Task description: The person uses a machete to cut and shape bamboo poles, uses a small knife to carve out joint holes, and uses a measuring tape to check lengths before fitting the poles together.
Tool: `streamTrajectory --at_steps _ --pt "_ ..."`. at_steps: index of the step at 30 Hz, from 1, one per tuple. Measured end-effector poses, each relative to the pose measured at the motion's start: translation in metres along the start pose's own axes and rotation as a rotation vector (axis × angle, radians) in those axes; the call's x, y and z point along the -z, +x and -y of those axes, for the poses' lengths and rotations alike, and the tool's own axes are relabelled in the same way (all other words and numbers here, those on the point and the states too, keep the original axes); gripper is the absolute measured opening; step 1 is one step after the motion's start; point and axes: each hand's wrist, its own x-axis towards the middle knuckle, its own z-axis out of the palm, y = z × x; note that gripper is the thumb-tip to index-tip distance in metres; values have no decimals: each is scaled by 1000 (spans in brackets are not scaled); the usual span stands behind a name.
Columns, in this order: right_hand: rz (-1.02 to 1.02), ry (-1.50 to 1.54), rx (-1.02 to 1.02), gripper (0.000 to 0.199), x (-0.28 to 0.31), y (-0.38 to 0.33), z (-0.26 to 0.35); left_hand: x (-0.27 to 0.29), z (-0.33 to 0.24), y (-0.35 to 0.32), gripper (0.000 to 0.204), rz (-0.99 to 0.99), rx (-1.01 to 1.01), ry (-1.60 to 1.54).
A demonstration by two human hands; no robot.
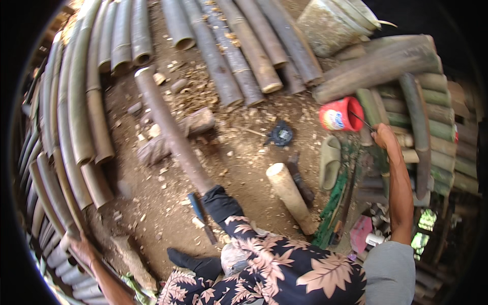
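My right hand, arm stretched out to the right, is closed on a thin dark rod. The rod's far end reaches into the mouth of a red tub with a printed label, tipped on its side. At the lower left my left hand lies at the stacked bamboo, its blurred fingers curled round a bamboo pole. In front of me a brown bamboo pole rests across a short log. Its near end meets the black cloth over my leg.
Bamboo poles lie along the left, more at the top. A dirty bucket stands top right beside stacked bamboo. Wood chips, a black tape measure, a green sandal, a pale log and a blue-handled tool lie on the ground.
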Motion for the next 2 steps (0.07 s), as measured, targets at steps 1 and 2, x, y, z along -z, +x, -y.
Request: streamTrajectory --at_steps 1,2 --pt "5 65 57 33 -13 12 8 -28 15 1 64 -152 -30 133" --pt "15 78 120 33 -22 27 44 -40 5 4 69 -252 -58 401"
